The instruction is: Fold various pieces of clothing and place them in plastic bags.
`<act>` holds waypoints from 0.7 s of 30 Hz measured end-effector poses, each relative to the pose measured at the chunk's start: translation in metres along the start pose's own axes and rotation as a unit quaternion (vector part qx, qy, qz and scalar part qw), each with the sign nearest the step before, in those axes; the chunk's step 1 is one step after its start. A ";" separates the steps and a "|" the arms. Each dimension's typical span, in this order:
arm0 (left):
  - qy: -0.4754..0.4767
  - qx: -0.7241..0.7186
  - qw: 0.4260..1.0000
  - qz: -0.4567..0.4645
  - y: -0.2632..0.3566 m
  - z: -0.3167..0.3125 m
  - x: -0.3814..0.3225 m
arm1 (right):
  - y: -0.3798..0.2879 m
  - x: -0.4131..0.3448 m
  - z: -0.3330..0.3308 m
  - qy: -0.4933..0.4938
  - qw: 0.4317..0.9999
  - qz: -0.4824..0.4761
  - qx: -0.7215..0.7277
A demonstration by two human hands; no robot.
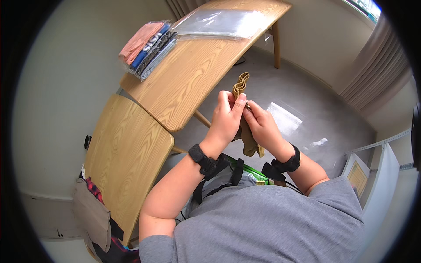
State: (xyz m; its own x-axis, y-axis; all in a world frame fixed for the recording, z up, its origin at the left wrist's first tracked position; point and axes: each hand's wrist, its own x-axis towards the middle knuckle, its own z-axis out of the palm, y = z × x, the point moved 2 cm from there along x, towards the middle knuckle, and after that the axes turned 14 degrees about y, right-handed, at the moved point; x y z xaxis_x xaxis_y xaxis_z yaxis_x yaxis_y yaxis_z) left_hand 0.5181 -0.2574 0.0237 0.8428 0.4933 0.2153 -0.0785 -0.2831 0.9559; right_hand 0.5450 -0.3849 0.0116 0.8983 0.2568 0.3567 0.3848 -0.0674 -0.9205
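Note:
Both hands are raised in front of my chest, holding a khaki-brown cloth garment (250, 139). My left hand (227, 110) grips its folded upper part between thumb and fingers. A wavy, ribbed-looking edge (241, 83) of the cloth stands up above that hand. Close beside it, my right hand (261, 121) pinches the garment at a small dark bit, too small to make out. The rest of the cloth hangs below and between the hands. Which kind of garment it is, I cannot tell. Each wrist wears a black strap (205, 161).
A wooden table (184, 85) ahead carries bagged folded clothes (148, 49) and clear plastic bags (220, 24). Another wooden table (128, 141) adjoins it at left, with garments (93, 210) draped near its end. White sheet material (284, 118) lies on the grey floor. A metal-framed shelf (378, 171) stands at right.

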 end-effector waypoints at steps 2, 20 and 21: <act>-0.014 -0.022 1.000 -0.015 -0.010 -0.003 -0.004 | 0.007 -0.004 0.002 -0.006 1.000 0.013 0.017; 0.099 -0.108 0.989 0.015 0.001 -0.066 0.050 | 0.047 0.049 -0.105 0.141 0.983 0.015 0.119; 0.105 -0.136 0.985 0.015 0.010 -0.070 0.055 | 0.050 0.056 -0.117 0.145 0.980 0.025 0.135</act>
State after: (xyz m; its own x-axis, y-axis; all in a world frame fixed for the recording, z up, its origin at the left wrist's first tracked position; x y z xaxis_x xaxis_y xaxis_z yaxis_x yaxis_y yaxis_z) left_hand 0.5266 -0.1758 0.0593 0.7117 0.6550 0.2539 -0.2659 -0.0833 0.9604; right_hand 0.6390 -0.4866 0.0038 0.9520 -0.0276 0.3048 0.3042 0.1943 -0.9326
